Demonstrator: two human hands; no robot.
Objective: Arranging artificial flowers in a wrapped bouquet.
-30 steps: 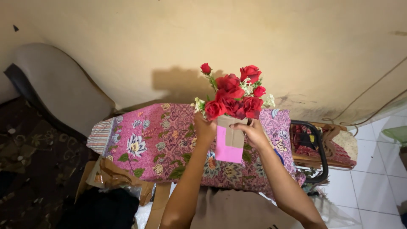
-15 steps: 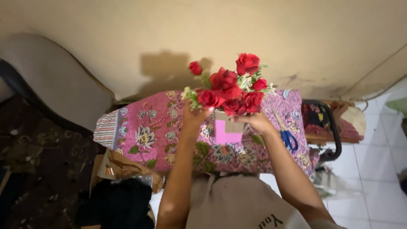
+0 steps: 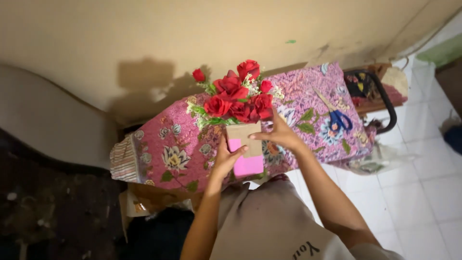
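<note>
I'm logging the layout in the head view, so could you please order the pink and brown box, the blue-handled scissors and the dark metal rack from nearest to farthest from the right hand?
From the right hand:
1. Pink and brown box, touching it, just left.
2. Blue-handled scissors, to its right on the floral cloth.
3. Dark metal rack, beyond the cloth's right end.

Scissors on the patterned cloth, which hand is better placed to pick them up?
Right, probably. The right hand rests on the flower box on the side facing the blue-handled scissors; the left hand grips the box's far side.
</note>
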